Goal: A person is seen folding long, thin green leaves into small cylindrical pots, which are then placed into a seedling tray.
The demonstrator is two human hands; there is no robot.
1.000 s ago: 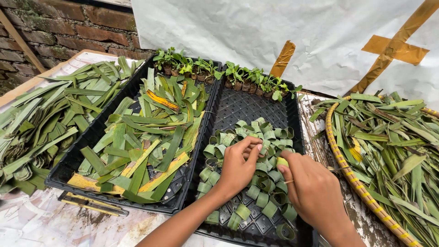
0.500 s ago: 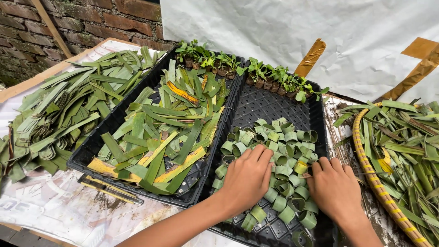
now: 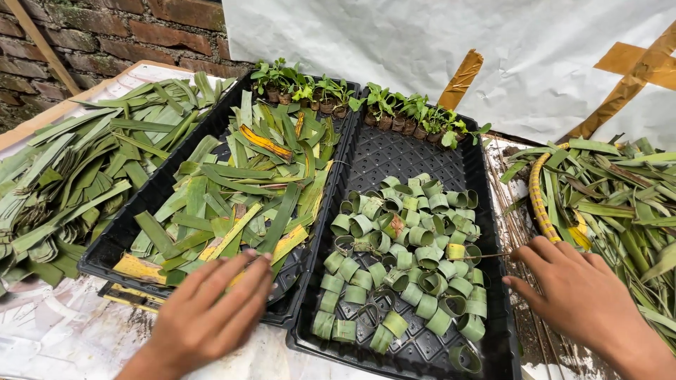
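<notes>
My left hand reaches with fingers apart over the near corner of the left black tray, which is full of flat cut leaf strips. It holds nothing. Out past the right rim of the right black tray sits my right hand, its fingers loosely spread and empty. That tray holds several rolled green leaf rings in its near half. Small seedlings in leaf cups line the far ends of both trays.
A loose pile of long green leaves lies at the left on a white sheet. More leaves fill a woven basket at the right. A brick wall and a white cloth with tape stand behind.
Both hands have lifted off the leaf rings and moved apart: the left hand went left over the strip tray, the right hand went right past the ring tray's edge.
</notes>
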